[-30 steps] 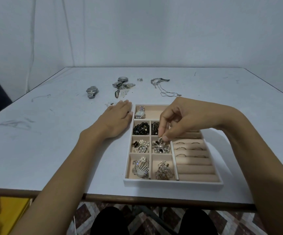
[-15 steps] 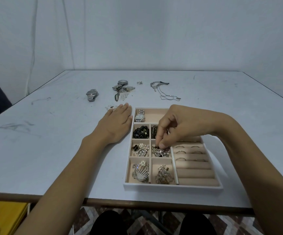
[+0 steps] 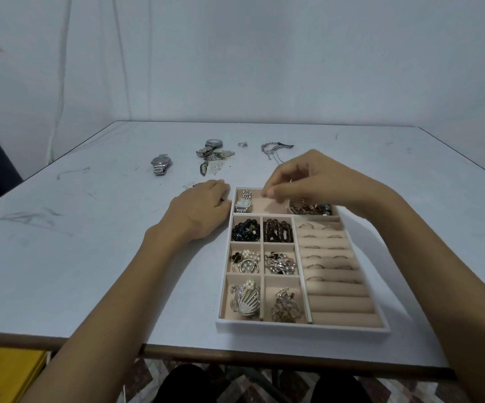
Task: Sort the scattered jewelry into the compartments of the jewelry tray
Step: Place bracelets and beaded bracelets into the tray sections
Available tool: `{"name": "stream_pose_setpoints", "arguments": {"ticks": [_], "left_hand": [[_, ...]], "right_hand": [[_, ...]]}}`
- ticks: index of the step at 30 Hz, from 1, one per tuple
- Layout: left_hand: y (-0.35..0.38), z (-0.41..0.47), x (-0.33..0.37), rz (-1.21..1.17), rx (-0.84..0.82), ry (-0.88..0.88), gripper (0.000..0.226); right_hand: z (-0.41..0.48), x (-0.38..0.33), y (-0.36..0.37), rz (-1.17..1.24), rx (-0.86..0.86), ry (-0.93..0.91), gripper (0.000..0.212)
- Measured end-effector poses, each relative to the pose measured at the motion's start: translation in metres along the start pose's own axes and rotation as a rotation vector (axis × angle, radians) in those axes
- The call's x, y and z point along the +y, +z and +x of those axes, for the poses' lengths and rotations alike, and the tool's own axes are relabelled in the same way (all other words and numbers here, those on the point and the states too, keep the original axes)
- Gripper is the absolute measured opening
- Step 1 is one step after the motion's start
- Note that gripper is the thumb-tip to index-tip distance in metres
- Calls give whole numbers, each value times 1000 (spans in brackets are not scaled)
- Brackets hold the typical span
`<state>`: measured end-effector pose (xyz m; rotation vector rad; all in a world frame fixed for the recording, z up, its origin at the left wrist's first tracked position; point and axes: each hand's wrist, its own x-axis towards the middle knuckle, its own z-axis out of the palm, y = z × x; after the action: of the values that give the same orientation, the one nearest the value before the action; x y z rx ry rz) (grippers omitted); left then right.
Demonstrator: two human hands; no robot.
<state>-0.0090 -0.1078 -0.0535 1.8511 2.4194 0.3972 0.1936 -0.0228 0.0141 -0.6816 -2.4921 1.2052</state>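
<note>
1. Left hand (image 3: 197,210) lay flat on the table (image 3: 90,257), fingers relaxed, just beside the left rim of the tray (image 3: 302,327) (well placed to steady it).
2. Right hand (image 3: 314,181) hovered over the tray's far long compartment, fingertips (image 3: 269,192) pinched together. Whether they held a piece could not be told. Any release was best made low, between the boxed watch (image 3: 243,202) and the chain heap (image 3: 308,207).
3. Unsorted jewelry lay beyond the tray: a loose watch (image 3: 161,164), a second watch with earrings (image 3: 213,152), a small silver piece (image 3: 242,144) and a bracelet (image 3: 273,147). The right hand partly hid the bracelet.
</note>
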Motion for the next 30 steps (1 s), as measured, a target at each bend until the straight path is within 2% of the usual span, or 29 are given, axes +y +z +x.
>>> {"name": "stream_pose_setpoints", "arguments": {"ticks": [3,6,12,15,16,19,23,30], "left_hand": [[-6,8,3,-10,83,-56,32],[-14,23,5,-38,168,-112,24],[-10,68,-6,-184,253,-179,27],[5,92,-11,-137,288,-130,38],[9,99,-12,-99,292,-117,40],[17,115,-13,35,311,-77,44],[21,129,-15,159,341,-34,43],[24,134,-19,80,381,-42,34]], "right_hand": [[27,10,-3,-50,212,54,9],[56,19,-7,-171,308,88,14],[111,38,-6,-410,270,204,30],[134,51,-4,-506,273,238,3],[140,55,-4,-524,271,248,4],[159,58,-7,-596,248,255,41],[183,60,-12,-662,230,236,43],[208,69,0,-830,207,198,46]]}}
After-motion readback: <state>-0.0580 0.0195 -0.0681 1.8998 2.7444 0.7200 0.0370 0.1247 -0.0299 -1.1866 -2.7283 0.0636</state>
